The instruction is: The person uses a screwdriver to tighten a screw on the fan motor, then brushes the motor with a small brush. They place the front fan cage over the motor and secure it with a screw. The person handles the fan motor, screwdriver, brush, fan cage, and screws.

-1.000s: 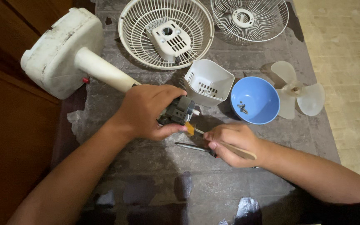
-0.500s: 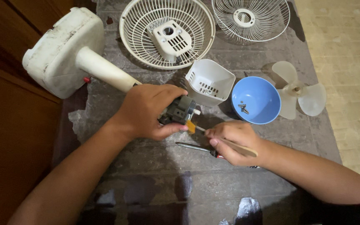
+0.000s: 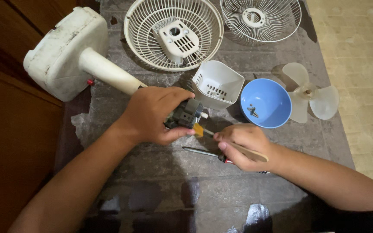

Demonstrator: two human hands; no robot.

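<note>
My left hand (image 3: 154, 114) wraps around the dark fan motor (image 3: 185, 115) at the top of the cream fan stand (image 3: 72, 58), which lies on its side. My right hand (image 3: 242, 144) holds a small brush with a wooden handle (image 3: 249, 153); its yellowish bristle tip (image 3: 198, 130) touches the motor. A screwdriver (image 3: 203, 152) lies on the table just under my right hand, partly hidden by it.
A white motor cover (image 3: 217, 84) and a blue bowl (image 3: 273, 114) with screws (image 3: 252, 111) sit behind my hands. A pale fan blade (image 3: 309, 92) lies to the right. Two wire fan guards (image 3: 173, 32) (image 3: 260, 19) rest at the back. Grey worn tabletop (image 3: 173, 172), wooden wall left.
Hardly anything differs; the brush tip has shifted slightly against the motor while both hands stay in place.
</note>
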